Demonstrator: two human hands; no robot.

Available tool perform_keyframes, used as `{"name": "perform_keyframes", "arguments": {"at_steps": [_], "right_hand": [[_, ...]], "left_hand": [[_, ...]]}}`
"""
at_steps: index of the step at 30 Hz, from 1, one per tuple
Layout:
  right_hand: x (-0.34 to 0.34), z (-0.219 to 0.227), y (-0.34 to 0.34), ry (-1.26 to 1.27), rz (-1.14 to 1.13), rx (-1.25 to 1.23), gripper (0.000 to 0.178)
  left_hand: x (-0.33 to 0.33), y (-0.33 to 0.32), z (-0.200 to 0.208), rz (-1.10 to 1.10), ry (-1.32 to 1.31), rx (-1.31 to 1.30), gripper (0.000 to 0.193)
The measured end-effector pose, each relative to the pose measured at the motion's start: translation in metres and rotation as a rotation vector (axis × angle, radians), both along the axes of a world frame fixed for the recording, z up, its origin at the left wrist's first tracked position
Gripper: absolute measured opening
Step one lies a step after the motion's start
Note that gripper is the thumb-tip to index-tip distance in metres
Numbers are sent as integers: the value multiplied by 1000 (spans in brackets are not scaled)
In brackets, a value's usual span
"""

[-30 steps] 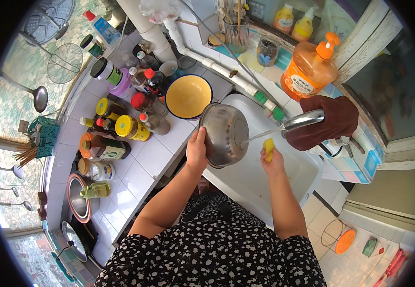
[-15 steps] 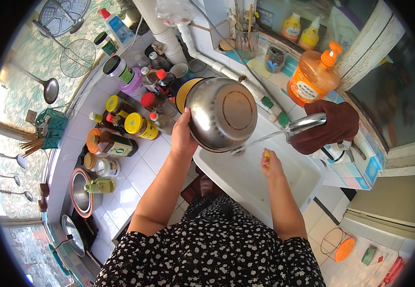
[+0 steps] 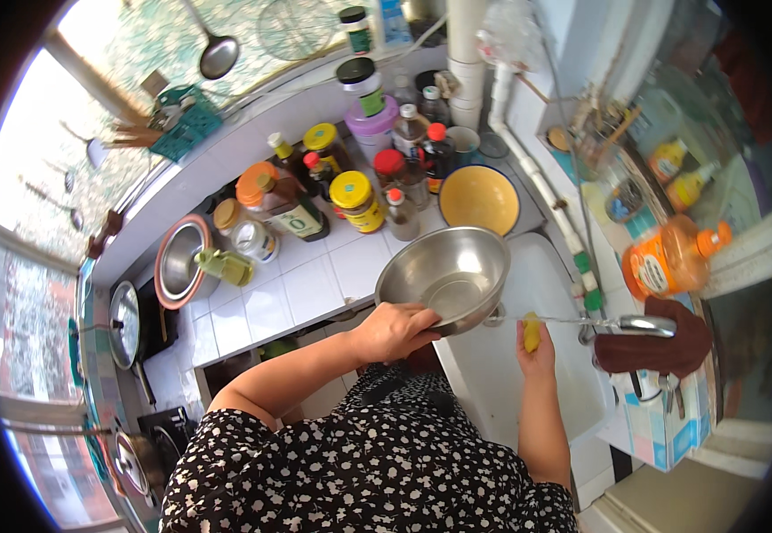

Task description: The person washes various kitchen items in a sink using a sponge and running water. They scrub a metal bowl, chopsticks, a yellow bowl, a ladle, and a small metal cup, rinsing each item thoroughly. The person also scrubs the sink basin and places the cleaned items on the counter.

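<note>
My left hand [image 3: 393,331] grips the near rim of a stainless steel bowl [image 3: 444,280], thumb and fingers closed over its edge. The bowl's hollow faces up, tilted a little, above the sink's left side. Over the white sink [image 3: 568,391], my right hand [image 3: 537,358] is closed round a small yellow piece [image 3: 532,332], smooth and longish; its kind cannot be made out. From the chrome tap [image 3: 648,326], a thin stream of water runs leftward by the fingertips of my right hand. A brown cloth [image 3: 670,351] hangs over the tap.
Behind the steel bowl stands a yellow-lined bowl [image 3: 479,202] on the tiled counter. Several sauce bottles and jars, one a yellow-lidded jar [image 3: 356,202], crowd the counter to its left. An orange pump bottle [image 3: 670,258] stands behind the tap. A pan [image 3: 126,324] sits far left.
The steel bowl has turned from underside showing to hollow side up and come lower and nearer. My left hand now holds its near rim. The view has swung left.
</note>
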State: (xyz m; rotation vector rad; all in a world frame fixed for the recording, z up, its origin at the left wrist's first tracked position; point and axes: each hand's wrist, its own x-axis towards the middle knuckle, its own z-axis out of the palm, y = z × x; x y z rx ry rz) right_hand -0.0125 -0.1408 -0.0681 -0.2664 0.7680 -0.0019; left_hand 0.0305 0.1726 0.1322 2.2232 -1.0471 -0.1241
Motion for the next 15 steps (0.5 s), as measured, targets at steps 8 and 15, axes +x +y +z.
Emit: {"name": "perform_keyframes", "arguments": {"at_steps": [8,15], "right_hand": [[29,-11,29,88,91,76,36],[40,-49,0,-14,89,386,43]], "left_hand": [[-55,133,-73,418,-168,320,16],[-63,177,-119,527,-125,485,12]]}}
